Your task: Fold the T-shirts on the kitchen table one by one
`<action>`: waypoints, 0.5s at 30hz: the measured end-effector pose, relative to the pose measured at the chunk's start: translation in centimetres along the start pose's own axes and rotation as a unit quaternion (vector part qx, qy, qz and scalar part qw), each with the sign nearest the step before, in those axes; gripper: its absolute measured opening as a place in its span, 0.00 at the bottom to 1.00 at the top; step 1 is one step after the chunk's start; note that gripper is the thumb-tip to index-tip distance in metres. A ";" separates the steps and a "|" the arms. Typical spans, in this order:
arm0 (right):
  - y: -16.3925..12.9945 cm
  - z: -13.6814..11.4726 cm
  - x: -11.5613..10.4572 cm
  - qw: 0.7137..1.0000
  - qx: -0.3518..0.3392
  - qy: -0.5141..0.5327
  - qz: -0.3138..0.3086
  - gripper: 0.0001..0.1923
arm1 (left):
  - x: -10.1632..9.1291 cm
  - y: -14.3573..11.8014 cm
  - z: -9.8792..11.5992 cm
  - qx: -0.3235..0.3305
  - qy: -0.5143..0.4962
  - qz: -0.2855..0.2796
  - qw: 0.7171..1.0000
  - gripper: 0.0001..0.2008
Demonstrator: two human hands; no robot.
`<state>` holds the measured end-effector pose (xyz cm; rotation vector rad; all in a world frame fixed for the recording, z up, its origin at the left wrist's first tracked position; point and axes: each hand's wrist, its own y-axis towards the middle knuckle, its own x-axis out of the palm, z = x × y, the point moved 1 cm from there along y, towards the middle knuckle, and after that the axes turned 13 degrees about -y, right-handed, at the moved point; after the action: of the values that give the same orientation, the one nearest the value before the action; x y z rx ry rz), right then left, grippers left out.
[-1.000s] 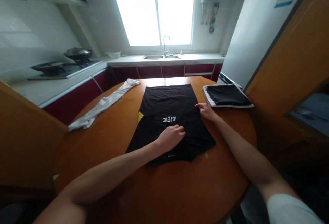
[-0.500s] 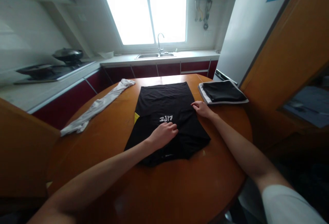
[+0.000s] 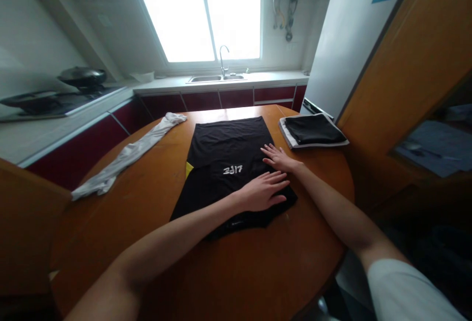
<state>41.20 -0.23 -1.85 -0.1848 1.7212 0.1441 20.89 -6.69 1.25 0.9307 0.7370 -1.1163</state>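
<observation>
A black T-shirt (image 3: 228, 144) with white lettering lies spread on the round wooden table (image 3: 258, 267), and a small yellow patch shows at its left edge. My left hand (image 3: 262, 192) is open, palm down, over the shirt's near right part. Just beyond it, my right hand (image 3: 282, 159) rests open with fingers spread on the shirt's right edge. Both hands hold nothing. Part of the shirt's near side is covered by my left forearm.
To the left on the table lies a crumpled white garment (image 3: 134, 156). Folded clothes (image 3: 313, 130), black on top of white, are stacked at the right. Behind are a counter with a sink (image 3: 206, 79), a stove with pans (image 3: 83, 76) and a tall fridge (image 3: 337, 41).
My left hand has moved right across the shirt and its curled fingers have straightened. My right hand has shifted onto the shirt's edge and spread its fingers. The view has turned slightly right.
</observation>
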 end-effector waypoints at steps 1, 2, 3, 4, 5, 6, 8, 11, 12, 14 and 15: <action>-0.1 0.1 0.0 1.000 -0.001 -0.004 -0.014 0.34 | 0.7 -0.1 0.6 0.006 -0.003 -0.034 0.999 0.28; -0.2 0.2 0.0 1.000 -0.003 -0.008 -0.023 0.34 | 1.2 -0.3 1.1 0.005 -0.006 -0.061 0.998 0.30; -0.3 0.2 -0.1 1.000 -0.005 -0.012 -0.028 0.35 | 1.6 -0.5 1.5 0.000 -0.010 -0.078 0.997 0.32; -0.3 0.2 -0.2 0.999 -0.006 -0.017 -0.032 0.35 | 1.9 -0.7 1.8 -0.006 -0.015 -0.087 0.996 0.33; -0.4 0.1 -0.2 0.999 -0.005 -0.022 -0.036 0.36 | 2.0 -0.8 2.0 -0.010 -0.019 -0.091 0.996 0.33; -0.4 0.1 -0.2 0.999 -0.004 -0.026 -0.038 0.36 | 2.0 -0.9 2.2 -0.012 -0.025 -0.094 0.995 0.34; -0.3 0.1 -0.3 0.999 -0.004 -0.022 -0.037 0.36 | 1.7 -0.9 2.5 -0.012 -0.040 -0.109 0.993 0.34; 0.1 0.8 -0.4 1.000 0.022 0.011 0.018 0.35 | 0.3 -0.5 2.2 -0.015 -0.063 -0.115 0.991 0.32; 0.3 1.2 -0.5 0.997 0.042 0.025 0.054 0.33 | -0.4 -0.2 1.8 -0.023 -0.067 -0.103 0.992 0.30; 0.6 2.3 -0.8 0.985 0.089 0.051 0.136 0.32 | -1.8 0.3 0.3 -0.056 -0.055 -0.053 0.996 0.25; 0.8 2.8 -0.9 0.977 0.111 0.062 0.171 0.31 | -2.5 0.5 -0.7 -0.079 -0.040 -0.018 0.996 0.24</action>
<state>43.90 1.14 -1.44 0.2755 1.8671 0.1936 20.68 -4.92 3.18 0.7373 0.7662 -1.1035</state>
